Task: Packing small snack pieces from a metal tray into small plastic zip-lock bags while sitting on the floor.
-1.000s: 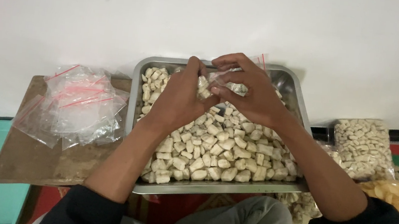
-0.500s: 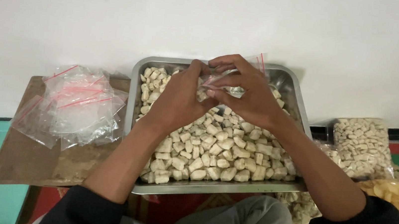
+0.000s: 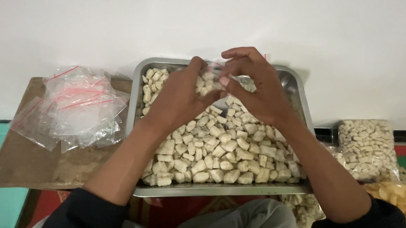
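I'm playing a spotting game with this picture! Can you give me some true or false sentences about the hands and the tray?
1. Both hands are over the metal tray. True: the left hand and right hand meet above its far end.
2. The tray is empty. False: it is full of pale snack pieces.
3. The hands hold a small clear bag between them. True.
4. The pile of empty clear bags lies right of the tray. False: it lies to the left, on a brown board.
5. A filled bag of pieces sits right of the tray. True.
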